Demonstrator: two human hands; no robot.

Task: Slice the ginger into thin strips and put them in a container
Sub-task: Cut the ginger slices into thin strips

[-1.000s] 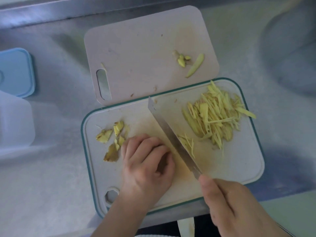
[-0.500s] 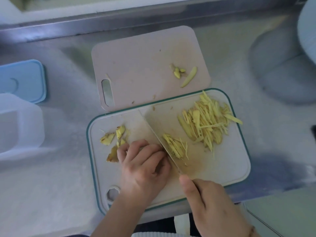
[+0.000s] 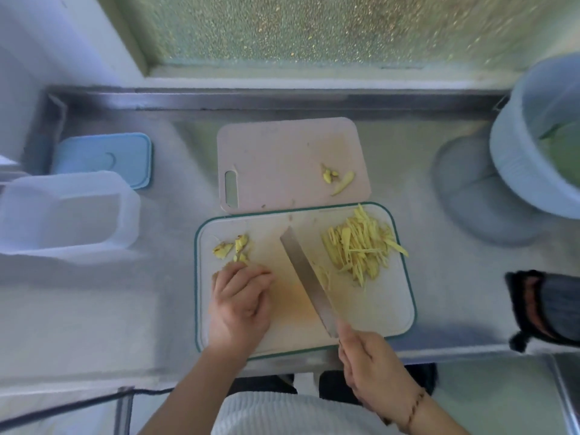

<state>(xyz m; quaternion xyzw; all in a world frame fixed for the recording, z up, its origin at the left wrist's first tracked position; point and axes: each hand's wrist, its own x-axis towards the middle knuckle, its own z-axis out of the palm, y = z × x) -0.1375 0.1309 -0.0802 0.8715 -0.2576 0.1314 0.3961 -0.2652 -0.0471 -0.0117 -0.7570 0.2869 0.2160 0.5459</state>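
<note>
on green-rimmed board [image 3: 389, 315]: pale yellow ginger strips [image 3: 361, 246] heaped, thin, uneven.

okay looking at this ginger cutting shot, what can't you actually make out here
- Head view: whatever the left hand holds down on the green-rimmed cutting board; its curled fingers cover it.
- Knife handle: hidden inside the right hand.
- Grey tub at right: cut off by the frame edge, its green contents blurred.
- Dark object at right edge: cut off, unidentifiable.
- Clear container: contents too hazy to tell.
</note>
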